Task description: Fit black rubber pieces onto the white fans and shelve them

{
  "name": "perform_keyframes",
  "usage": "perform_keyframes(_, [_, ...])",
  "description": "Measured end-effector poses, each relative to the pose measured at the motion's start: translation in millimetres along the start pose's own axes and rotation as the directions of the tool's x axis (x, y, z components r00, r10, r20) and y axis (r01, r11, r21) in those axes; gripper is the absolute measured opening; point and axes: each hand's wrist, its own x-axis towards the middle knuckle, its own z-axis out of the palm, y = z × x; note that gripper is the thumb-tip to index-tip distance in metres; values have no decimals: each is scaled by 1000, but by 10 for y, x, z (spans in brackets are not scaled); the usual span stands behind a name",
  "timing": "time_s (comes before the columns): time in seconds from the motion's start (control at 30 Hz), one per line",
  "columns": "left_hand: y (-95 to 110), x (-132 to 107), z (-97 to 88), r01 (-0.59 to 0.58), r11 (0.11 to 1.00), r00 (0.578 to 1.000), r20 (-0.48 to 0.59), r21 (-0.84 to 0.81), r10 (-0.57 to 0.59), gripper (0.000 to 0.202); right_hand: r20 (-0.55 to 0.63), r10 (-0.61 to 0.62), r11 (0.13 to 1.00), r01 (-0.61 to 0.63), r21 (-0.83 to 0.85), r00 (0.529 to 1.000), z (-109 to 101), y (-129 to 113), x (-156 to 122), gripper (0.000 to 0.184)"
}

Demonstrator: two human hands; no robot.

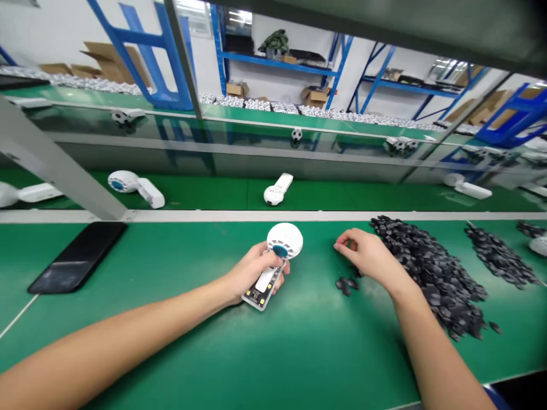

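My left hand (256, 269) is closed around the handle of a white round-headed device (285, 238) with a blue centre on its head. The handle's open face shows a dark circuit board (259, 297) with small yellow squares and a white block. To the right, my right hand (363, 250) is raised over the green table with thumb and fingertips pinched together. What they hold, if anything, is too small to make out. Just below it lie a few loose black pieces (345, 285), and beside the wrist spreads a large heap of small black pieces (431, 273).
A black phone (79, 256) lies at the left on the green work surface (179, 341). Beyond a white rail (231, 216), similar white devices (278, 189) rest on a green belt (213, 193). A second black heap (498, 253) lies further right. A slanted metal post (64, 154) stands at left.
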Motion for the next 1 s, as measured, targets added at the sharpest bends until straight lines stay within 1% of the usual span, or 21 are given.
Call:
perform_keyframes(0.03, [11, 0, 6, 22, 999, 1000, 20, 28, -22, 18, -14, -15, 1000, 15, 12, 1000, 66, -80, 13, 13])
perform_keyframes(0.1, [26, -3, 15, 49, 996, 997, 53, 80, -53, 25, -22, -43, 998, 44, 40, 999, 181, -224, 22, 14])
perform_keyframes(0.17, [24, -3, 16, 49, 993, 996, 68, 106, -56, 31, -1, -52, 996, 52, 67, 999, 244, -309, 10, 16])
perform_keyframes(0.23, [13, 3, 12, 39, 991, 997, 68, 126, -47, 37, 40, -66, 995, 63, 82, 997, 245, -317, -11, 21])
perform_keyframes(0.33, [13, 10, 7, 30, 988, 997, 64, 153, -41, 40, 103, -106, 989, 94, 110, 989, 193, -239, -30, 24])
perform_keyframes(0.4, [29, 4, 5, 27, 986, 997, 63, 165, -38, 40, 113, -113, 986, 98, 132, 987, 172, -193, -23, 24])
perform_keyframes(0.47, [49, -9, 4, 31, 989, 997, 68, 148, -42, 38, 95, -126, 984, 112, 136, 987, 174, -187, -6, 24])
perform_keyframes(0.57, [63, -30, 4, 38, 993, 996, 75, 116, -47, 39, 36, -145, 978, 138, 157, 989, 195, -239, 7, 25])
perform_keyframes(0.63, [56, -32, 8, 22, 991, 998, 53, 134, -30, 41, -14, -109, 973, 109, 203, 994, 204, -293, -5, 26])
perform_keyframes(0.7, [41, -20, 12, 2, 987, 1000, 3, 162, -3, 47, -42, -45, 962, 54, 268, 998, 200, -355, -33, 23])
perform_keyframes(0.77, [29, 4, 17, -7, 987, 998, -56, 160, 16, 57, -42, 20, 937, -3, 351, 999, 184, -431, -74, 22])
perform_keyframes(0.83, [29, 31, 23, -34, 993, 995, -94, 109, 45, 59, -28, 74, 890, -53, 452, 997, 160, -523, -120, 22])
perform_keyframes(0.9, [40, 53, 31, -100, 994, 990, -98, 36, 103, 52, -11, 106, 829, -83, 553, 994, 138, -626, -168, 22])
perform_keyframes(0.93, [46, 61, 35, -130, 992, 987, -90, 7, 130, 52, 5, 110, 794, -91, 600, 994, 132, -676, -193, 21])
perform_keyframes(1.0, [52, 72, 42, -156, 988, 985, -79, -6, 156, 61, 45, 94, 722, -99, 685, 995, 133, -770, -242, 22])
